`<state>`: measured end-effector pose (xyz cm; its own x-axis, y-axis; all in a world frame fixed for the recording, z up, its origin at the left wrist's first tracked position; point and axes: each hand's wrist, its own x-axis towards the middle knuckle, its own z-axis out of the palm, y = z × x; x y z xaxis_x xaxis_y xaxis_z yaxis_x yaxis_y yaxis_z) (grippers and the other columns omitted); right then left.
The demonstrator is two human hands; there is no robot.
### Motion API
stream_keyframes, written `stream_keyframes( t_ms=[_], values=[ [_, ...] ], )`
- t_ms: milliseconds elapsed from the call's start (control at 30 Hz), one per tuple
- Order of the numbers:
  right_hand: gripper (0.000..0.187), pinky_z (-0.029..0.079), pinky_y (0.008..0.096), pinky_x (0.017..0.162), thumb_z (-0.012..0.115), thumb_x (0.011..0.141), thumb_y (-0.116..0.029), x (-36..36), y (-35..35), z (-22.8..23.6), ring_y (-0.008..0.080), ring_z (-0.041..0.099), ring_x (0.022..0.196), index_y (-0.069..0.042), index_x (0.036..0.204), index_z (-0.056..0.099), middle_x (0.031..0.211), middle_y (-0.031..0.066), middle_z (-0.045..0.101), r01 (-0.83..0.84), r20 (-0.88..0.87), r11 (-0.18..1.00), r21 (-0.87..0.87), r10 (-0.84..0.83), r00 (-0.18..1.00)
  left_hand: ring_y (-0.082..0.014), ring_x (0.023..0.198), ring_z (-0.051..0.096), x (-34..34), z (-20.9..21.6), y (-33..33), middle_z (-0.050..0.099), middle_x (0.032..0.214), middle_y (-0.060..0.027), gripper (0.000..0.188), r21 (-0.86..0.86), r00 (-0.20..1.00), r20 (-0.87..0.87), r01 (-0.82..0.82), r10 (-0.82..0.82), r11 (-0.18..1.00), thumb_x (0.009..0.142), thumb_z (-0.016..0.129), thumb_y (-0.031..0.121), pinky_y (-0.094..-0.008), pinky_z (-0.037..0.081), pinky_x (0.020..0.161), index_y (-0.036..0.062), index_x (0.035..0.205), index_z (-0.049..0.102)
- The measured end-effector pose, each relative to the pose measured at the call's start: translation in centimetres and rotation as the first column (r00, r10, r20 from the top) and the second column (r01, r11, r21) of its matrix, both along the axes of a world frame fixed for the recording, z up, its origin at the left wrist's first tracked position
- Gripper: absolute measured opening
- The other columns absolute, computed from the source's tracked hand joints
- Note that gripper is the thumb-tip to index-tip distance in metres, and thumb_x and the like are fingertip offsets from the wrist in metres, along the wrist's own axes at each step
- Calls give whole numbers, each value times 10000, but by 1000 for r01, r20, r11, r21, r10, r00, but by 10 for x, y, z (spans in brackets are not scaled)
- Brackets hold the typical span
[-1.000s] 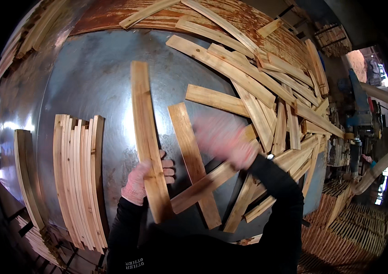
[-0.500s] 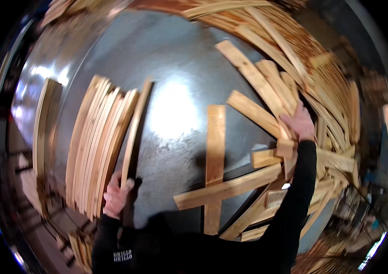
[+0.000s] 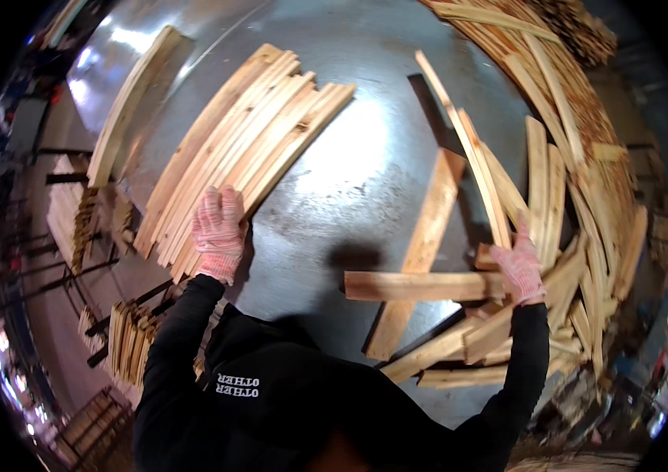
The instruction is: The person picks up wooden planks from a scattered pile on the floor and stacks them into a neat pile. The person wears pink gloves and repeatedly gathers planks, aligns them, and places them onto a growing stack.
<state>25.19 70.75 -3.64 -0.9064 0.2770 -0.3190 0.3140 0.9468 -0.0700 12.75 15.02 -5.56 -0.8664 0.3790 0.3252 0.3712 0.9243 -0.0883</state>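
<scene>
Since half a second ago, the slat standing apart by the left hand (image 3: 218,234) has come up against the row of slats (image 3: 232,141) on the table (image 3: 310,220), and that hand now lies over the row's near part, fingers extended and unclosed. At the right, a narrow slat (image 3: 464,141) stands on edge, its near end at the right hand (image 3: 520,267); whether the fingers grip it, one cannot tell. Such wood probably handles light and stiff, best held by both long edges near the middle. Counted: two hands, one on-edge slat, two crossed boards (image 3: 420,286), roughly eight in the row; the pile (image 3: 558,189) is too tangled to count
</scene>
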Motion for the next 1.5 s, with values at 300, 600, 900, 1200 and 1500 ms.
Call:
stream_keyframes(
  t_ms=[300,600,900,1200,1500],
  values=[
    [670,440,465,1083,520,834,53,42,-162,-43,395,577,1238,-16,1496,439,1362,237,596,-575,-579,779,-251,355,734,-170,1002,653,21,-17,176,650,1172,-71,474,467,-143,539,-770,-830,435,991,613,239,-347,554,860,11,1395,513],
    [452,510,430,981,490,1032,-346,-31,-216,-56,273,645,999,33,1278,519,1060,178,618,398,245,2,-917,-785,568,-386,1017,682,19,-37,91,712,1087,-229,539,386,404,888,-390,-221,836,918,640,472,-423,526,895,49,1252,639],
    [790,301,462,1190,604,955,-505,-22,-324,-15,435,379,1423,71,1462,417,1507,328,404,225,-552,897,-380,-415,723,-375,1058,671,48,-96,67,694,1127,-230,708,614,386,789,-483,-478,625,829,752,460,-435,513,917,-11,1313,537],
    [1118,151,421,1258,810,756,-251,58,-276,-54,422,101,1530,78,1566,112,1643,262,143,813,-224,432,-390,-901,371,-390,980,689,26,-9,13,613,1258,-220,690,166,725,680,-300,112,939,875,720,239,-455,583,796,41,1458,408],
    [185,546,415,718,510,939,-121,-48,-371,-95,312,640,782,-16,1069,590,864,156,630,90,-315,559,-825,-586,746,-455,1284,446,39,-15,-44,469,1385,-275,801,355,965,228,40,-128,934,775,811,324,-559,345,1081,20,1426,457]
  ],
)
